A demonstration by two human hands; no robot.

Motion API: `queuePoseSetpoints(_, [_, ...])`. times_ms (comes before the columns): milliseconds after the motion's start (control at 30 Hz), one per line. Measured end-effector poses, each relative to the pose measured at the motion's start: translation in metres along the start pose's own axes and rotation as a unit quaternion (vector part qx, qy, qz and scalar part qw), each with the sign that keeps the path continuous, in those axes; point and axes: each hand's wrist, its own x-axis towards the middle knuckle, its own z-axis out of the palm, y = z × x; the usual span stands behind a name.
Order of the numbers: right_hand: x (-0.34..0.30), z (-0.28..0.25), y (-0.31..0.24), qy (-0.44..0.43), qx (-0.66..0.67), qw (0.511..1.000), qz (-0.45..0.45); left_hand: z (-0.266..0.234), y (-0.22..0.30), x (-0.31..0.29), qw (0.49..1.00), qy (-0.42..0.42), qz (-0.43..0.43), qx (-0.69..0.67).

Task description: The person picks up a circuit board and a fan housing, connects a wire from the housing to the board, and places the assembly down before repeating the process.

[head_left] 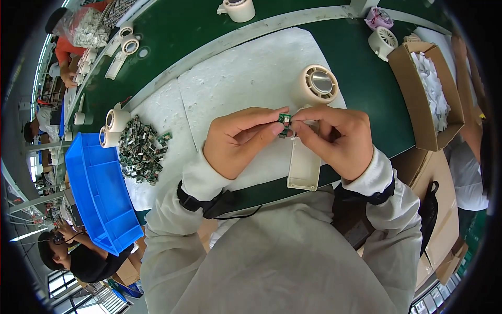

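Note:
Between the thumb and fingers of my left hand (237, 137) is a small green circuit board (284, 119). My right hand (337, 137) pinches at the board's right edge; what its fingertips hold is too small to make out. Beneath my right hand lies a cream plastic fan housing, its round head (318, 83) with a silvery centre pointing away from me. Its open, hollow handle (304, 165) extends toward me, partly covered by the fingers. To the left, a heap of small circuit boards (142, 149) rests on the white foam sheet (235, 78).
A blue bin (102, 193) stands left of the heap, near two cream fan heads (116, 121). At right is a cardboard box (426, 97) of white parts. More fan housings (238, 9) sit on the green surface beyond a pale rail (209, 51). Other people work at both sides.

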Motion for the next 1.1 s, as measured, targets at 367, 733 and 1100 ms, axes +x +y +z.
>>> queuePoseSetpoints(367, [0.002, -0.008, 0.007, -0.076, 0.087, 0.990, 0.080, -0.016, -0.004, 0.003, 0.996, -0.065, -0.046, -0.027])
queuePoseSetpoints(733, [0.006, -0.006, -0.002, -0.019, -0.065, 0.997, -0.033, -0.004, -0.008, 0.007, 0.996, 0.001, -0.062, -0.064])
queuePoseSetpoints(1100, [0.006, -0.009, -0.002, -0.071, -0.118, 0.974, -0.182, 0.000, -0.003, 0.006, 0.994, -0.007, -0.104, -0.024])
